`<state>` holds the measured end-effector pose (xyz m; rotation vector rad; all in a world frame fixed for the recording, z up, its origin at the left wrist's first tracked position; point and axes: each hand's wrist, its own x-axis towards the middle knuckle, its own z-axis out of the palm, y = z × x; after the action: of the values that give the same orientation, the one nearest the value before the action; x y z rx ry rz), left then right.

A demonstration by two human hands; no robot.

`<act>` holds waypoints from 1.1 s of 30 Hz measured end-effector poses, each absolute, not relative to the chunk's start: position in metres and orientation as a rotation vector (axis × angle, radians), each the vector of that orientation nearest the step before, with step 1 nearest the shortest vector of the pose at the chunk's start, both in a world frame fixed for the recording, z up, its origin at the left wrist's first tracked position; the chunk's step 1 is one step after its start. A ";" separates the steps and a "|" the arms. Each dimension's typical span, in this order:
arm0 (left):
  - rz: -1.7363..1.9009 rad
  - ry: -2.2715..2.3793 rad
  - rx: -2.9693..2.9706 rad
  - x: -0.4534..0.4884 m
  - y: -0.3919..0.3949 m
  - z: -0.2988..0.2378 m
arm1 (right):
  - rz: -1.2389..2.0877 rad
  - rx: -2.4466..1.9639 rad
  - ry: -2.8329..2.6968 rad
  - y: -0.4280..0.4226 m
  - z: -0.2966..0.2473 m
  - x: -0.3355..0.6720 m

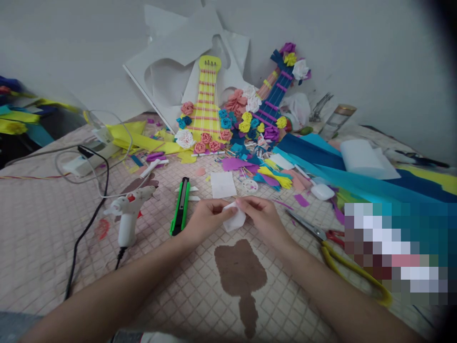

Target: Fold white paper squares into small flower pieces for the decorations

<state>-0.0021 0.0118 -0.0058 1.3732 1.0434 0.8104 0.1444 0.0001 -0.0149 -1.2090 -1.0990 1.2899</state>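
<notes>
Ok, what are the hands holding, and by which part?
A small white piece of paper: the left hand pinches its upper left, the right hand its top edge.

The left forearm (121, 286) and right forearm (324, 290) are bare up to where the frame crops them, smooth and slender, each broad at its lower end and tapering evenly toward the hand. The left hand (205, 218) and right hand (266, 220) are bare too, with slim fingers (257, 203) (the nails are too small and soft in focus to make out their shape).
</notes>
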 end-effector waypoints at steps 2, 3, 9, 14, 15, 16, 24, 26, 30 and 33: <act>0.820 1.055 1.326 -0.002 0.012 -0.005 | 1.299 -1.182 -1.084 0.000 -0.013 0.145; 0.828 1.056 1.299 -0.001 0.012 -0.005 | 1.307 -1.171 -1.081 0.000 -0.012 0.145; 0.877 1.037 1.209 -0.002 0.014 -0.007 | 1.372 -1.149 -1.097 0.000 -0.009 0.147; 0.883 1.036 1.211 -0.002 0.014 -0.007 | 1.342 -1.170 -1.145 0.000 -0.012 0.147; 0.884 1.034 1.216 -0.002 0.014 -0.008 | 1.333 -1.175 -1.155 0.000 -0.012 0.147; 0.889 1.030 1.219 -0.002 0.014 -0.008 | 1.325 -1.178 -1.161 0.000 -0.012 0.147; 0.873 1.015 1.220 -0.002 0.013 -0.008 | 1.331 -1.184 -1.129 0.001 -0.014 0.147; 0.842 1.006 1.225 -0.002 0.013 -0.008 | 1.332 -1.175 -1.129 0.001 -0.014 0.147; 0.832 1.017 1.232 -0.002 0.013 -0.007 | 1.329 -1.176 -1.125 0.000 -0.014 0.146; 0.850 1.036 1.220 -0.002 0.013 -0.007 | 1.316 -1.189 -1.079 -0.001 -0.012 0.145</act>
<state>-0.0024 0.0134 -0.0068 1.2197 1.0362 0.8495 0.1447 -0.0009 -0.0116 -1.1892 -1.0792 1.3165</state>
